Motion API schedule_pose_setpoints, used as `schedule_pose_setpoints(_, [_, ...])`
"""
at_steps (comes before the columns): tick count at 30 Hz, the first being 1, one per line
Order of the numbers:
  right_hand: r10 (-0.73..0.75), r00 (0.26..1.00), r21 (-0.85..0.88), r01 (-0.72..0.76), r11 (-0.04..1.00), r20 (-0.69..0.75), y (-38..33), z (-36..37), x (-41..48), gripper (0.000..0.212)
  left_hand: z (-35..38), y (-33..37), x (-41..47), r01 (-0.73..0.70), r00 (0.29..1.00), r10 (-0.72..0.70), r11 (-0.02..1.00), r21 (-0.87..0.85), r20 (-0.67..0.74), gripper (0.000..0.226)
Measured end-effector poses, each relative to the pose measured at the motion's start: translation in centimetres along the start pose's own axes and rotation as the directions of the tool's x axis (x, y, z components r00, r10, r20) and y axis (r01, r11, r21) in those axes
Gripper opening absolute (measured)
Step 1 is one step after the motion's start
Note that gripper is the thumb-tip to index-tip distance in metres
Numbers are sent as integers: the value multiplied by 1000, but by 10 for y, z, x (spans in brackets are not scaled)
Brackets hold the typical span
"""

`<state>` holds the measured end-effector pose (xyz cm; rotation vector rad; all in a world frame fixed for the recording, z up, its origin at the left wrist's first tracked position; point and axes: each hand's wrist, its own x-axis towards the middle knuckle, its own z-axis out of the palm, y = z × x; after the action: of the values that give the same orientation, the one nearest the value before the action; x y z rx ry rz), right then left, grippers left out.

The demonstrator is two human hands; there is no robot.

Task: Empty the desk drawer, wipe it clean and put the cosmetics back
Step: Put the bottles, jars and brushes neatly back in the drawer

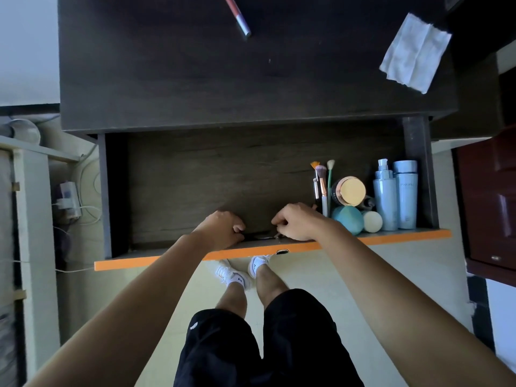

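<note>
My left hand [223,229] and right hand [296,222] curl, knuckles up, onto the ends of a flat dark item [259,236], possibly a compact, against the drawer [391,237] front. My right wrist is just beside the brushes [321,180] and jar [350,191] at the drawer's right end, so a careless lift could topple them.

Head view, steeply down over drawer [209,177]

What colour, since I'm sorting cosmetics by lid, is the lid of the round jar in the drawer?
Shiny gold. The jar's lid shows best in the head view.
</note>
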<state>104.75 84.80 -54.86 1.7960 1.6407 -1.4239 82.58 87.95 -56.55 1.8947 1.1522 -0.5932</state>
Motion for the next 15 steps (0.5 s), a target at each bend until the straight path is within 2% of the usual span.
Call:
schedule_pose_setpoints(1, [-17, 998, 53, 20, 998, -60, 0, -7, -1, 33, -7, 1, -1, 2, 995, -4, 1000, -25, -96, 21])
schedule_pose_setpoints(2, [-34, 988, 97, 49, 994, -148, -2, -18, -2, 32, -15, 1, -3, -19, 963, 10, 999, -32, -268, 23])
schedule_pose_setpoints(3, [-42, 964, 117, 75, 990, -263, -3, -29, -1, 30, -26, 2, -3, -57, 884, 52, 998, 3, -464, 26])
schedule_pose_setpoints(4, [-54, 919, 120, 109, 987, -390, -5, -43, 2, 28, -40, 1, -2, -84, 776, 106, 994, 65, -622, 30])
schedule_pose_setpoints(5, [-61, 858, 132, 149, 980, -511, -8, -57, 5, 25, -56, 1, -1, -90, 668, 151, 988, 122, -729, 33])
schedule_pose_setpoints(6, [-67, 790, 149, 197, 969, -610, -12, -72, 8, 23, -73, 1, 2, -72, 600, 171, 985, 160, -782, 36])
schedule_pose_setpoints(7, [-70, 725, 150, 234, 961, -685, -16, -86, 12, 23, -90, -1, 6, -42, 570, 176, 982, 185, -803, 42])
schedule_pose_setpoints(8, [-77, 667, 129, 254, 958, -741, -22, -101, 16, 23, -107, -3, 10, -2, 571, 165, 980, 200, -804, 48])
schedule_pose_setpoints(10, [-83, 598, 76, 236, 969, -797, -34, -127, 26, 28, -134, -9, 18, 86, 624, 93, 979, 186, -776, 60])
schedule_pose_setpoints(12, [-66, 598, 58, 186, 981, -798, -45, -149, 43, 39, -157, -16, 30, 159, 685, -2, 976, 147, -728, 68])
schedule_pose_setpoints(15, [-61, 620, 42, 150, 988, -782, -64, -175, 75, 56, -180, -27, 48, 227, 731, -109, 970, 89, -674, 73])
